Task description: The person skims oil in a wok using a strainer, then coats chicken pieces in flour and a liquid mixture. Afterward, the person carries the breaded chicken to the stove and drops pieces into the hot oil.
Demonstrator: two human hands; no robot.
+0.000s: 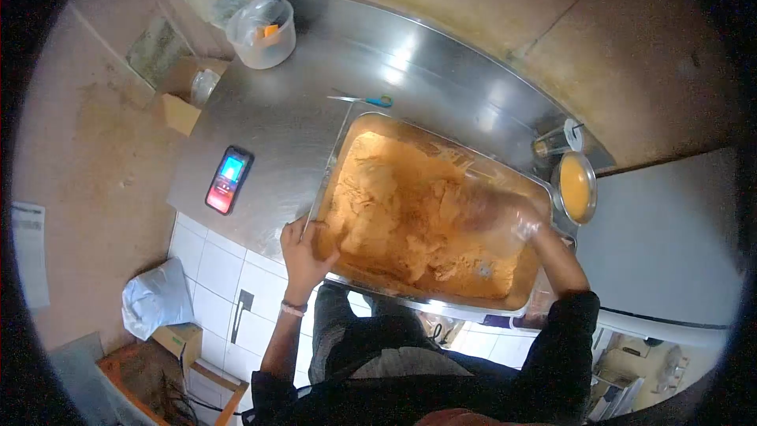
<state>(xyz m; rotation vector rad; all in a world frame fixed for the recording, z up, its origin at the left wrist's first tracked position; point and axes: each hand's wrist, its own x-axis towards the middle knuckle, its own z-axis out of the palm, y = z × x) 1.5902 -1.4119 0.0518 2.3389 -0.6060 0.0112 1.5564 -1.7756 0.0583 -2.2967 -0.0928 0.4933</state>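
Observation:
A large rectangular metal tray point(522, 309) holds a layer of orange-brown crumbly powder point(371, 189), heaped unevenly. At the tray's left front corner is my left hand point(306, 251), its fingers bent over the rim and gripping it. My right hand point(505, 217), in a clear plastic glove, is over the right part of the powder; motion smears its fingers, so their shape is hidden. A steel bowl of yellow-orange liquid point(578, 188) stands beyond the tray's right edge.
Scissors point(371, 100) lie behind the tray on the steel counter point(284, 126). A lit phone point(229, 180) lies at left. A plastic tub point(264, 39) stands at the back left, a clear container point(560, 140) at the back right. A white bag point(158, 300) sits below left.

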